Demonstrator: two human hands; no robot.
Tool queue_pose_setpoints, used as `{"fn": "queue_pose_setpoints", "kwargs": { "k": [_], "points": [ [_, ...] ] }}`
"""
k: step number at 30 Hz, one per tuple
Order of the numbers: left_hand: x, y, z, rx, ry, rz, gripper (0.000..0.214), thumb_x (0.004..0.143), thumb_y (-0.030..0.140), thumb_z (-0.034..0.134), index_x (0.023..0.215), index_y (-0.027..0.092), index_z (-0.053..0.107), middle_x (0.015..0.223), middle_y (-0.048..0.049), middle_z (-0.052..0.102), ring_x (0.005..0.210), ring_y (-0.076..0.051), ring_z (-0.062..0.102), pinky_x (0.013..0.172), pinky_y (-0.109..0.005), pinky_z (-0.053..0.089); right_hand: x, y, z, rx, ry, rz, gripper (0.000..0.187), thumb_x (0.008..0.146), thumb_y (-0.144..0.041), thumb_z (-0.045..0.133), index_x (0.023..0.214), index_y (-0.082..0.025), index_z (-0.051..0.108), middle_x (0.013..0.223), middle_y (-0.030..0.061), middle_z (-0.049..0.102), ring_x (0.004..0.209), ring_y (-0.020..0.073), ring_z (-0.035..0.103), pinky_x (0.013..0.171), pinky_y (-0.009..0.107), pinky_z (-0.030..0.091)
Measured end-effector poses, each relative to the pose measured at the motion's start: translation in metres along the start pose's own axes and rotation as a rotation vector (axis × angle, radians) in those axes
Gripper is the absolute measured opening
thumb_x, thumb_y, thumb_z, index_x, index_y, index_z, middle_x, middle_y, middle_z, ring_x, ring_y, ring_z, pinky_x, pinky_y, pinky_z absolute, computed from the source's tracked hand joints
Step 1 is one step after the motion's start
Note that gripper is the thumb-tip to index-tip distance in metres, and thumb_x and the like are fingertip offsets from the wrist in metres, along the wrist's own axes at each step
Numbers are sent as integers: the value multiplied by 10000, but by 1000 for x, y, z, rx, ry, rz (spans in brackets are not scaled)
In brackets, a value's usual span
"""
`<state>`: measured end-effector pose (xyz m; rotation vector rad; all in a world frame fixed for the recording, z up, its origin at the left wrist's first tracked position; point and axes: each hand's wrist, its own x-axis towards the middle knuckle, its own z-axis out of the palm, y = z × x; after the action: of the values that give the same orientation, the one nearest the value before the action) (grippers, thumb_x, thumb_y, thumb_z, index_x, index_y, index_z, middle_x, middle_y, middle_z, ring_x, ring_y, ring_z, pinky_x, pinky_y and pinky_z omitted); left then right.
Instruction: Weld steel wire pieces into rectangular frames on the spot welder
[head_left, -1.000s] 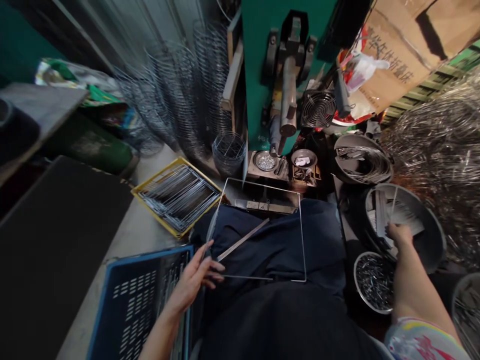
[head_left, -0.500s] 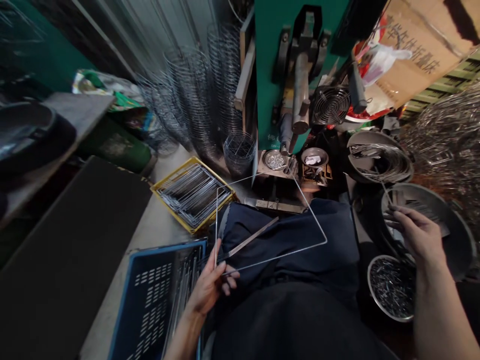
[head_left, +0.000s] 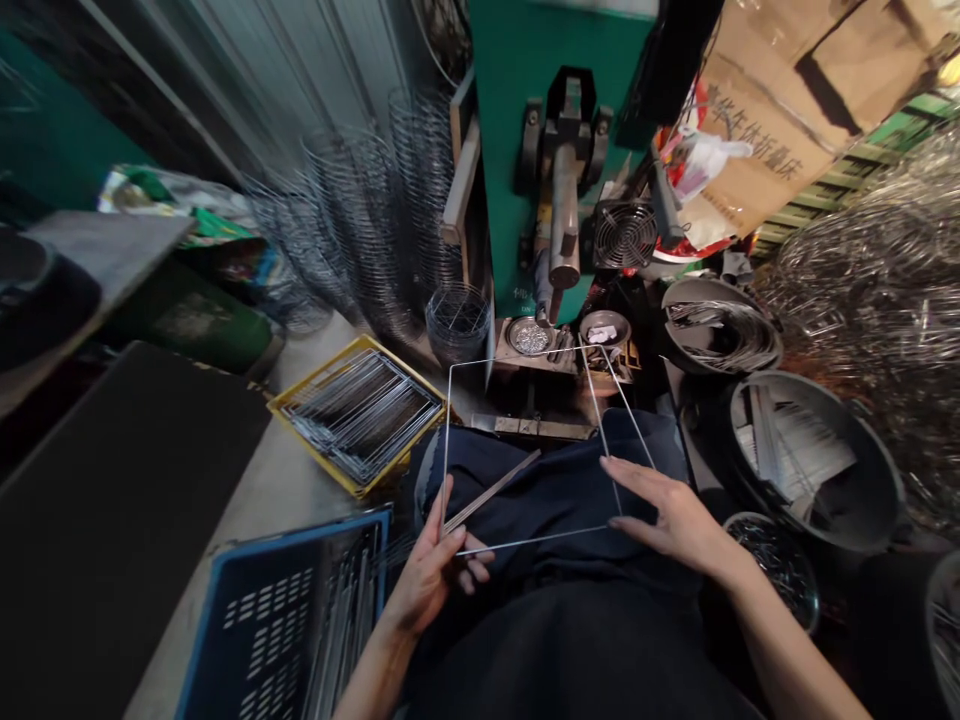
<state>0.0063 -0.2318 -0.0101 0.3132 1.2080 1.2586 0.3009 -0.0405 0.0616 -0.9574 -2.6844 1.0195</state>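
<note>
My left hand (head_left: 431,570) is closed on the near left corner of a thin wire frame (head_left: 517,355), which tilts over my lap. A small bundle of thin wire rods (head_left: 495,488) slants up across the dark cloth from beside these fingers; whether the hand grips it too I cannot tell. My right hand (head_left: 671,515) holds a straight wire rod (head_left: 594,400) between fingertips and thumb, at the right part of the frame. The rod's far end lies by the frame's far side. Behind my right hand, the frame's near right corner is hidden.
Ahead stands a green machine (head_left: 499,150) with a small bowl of metal bits (head_left: 531,337) below it. Wire frames fill a yellow crate (head_left: 281,405) and a blue crate (head_left: 202,610) on the left. Basins of wire pieces (head_left: 889,480) stand right; stacked wire baskets (head_left: 349,190) stand behind.
My right hand has come left from the basin to the wire frame, bringing a wire rod. My left hand keeps its hold on the frame. The view has turned slightly right.
</note>
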Motion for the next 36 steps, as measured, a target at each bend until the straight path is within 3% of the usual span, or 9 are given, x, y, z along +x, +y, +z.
{"fn": "queue_pose_setpoints", "kwargs": {
  "k": [8,15,18,23,29,36],
  "points": [
    [-4,1,1,7,-31,1,881,934,378,557,1547,324,-74,763,-91,718,577,-199,674,435,-204,475,11,5,24,-117,-53,-91,637,884,-329,642,1474,-237,419,1465,65,476,1348,243,447,1130,443,384],
    [7,-8,16,-14,-96,-17,901,929,372,568,1542,332,-91,726,-77,712,560,-196,671,418,-190,467,45,-31,55,-13,-144,-188,690,821,-326,712,1451,-231,449,1446,67,502,1351,246,444,1122,437,383],
    [8,-10,18,-24,-107,-9,893,934,372,561,1542,331,-93,744,-85,718,572,-197,676,429,-193,474,38,-29,56,-24,-102,-170,702,829,-323,711,1466,-231,431,1458,73,487,1352,247,441,1117,435,393],
    [4,-8,14,-60,-102,24,888,940,354,554,1539,335,-102,779,-105,734,584,-210,693,434,-194,474,10,-3,41,-98,79,40,632,879,-293,646,1469,-237,428,1455,73,490,1314,237,491,1099,420,430],
    [1,-6,18,-74,-117,45,870,944,336,549,1541,352,-84,775,-90,730,588,-214,694,436,-207,485,0,-16,47,-6,-24,-21,725,848,-250,689,1500,-272,373,1478,42,463,1325,210,478,1112,351,418],
    [-4,-5,23,-71,-138,74,885,947,337,542,1531,352,-123,777,-95,736,589,-213,698,435,-200,487,0,-24,53,-26,-47,-39,792,819,-192,697,1517,-293,336,1498,29,436,1314,209,489,1097,344,429]
  ]
}}
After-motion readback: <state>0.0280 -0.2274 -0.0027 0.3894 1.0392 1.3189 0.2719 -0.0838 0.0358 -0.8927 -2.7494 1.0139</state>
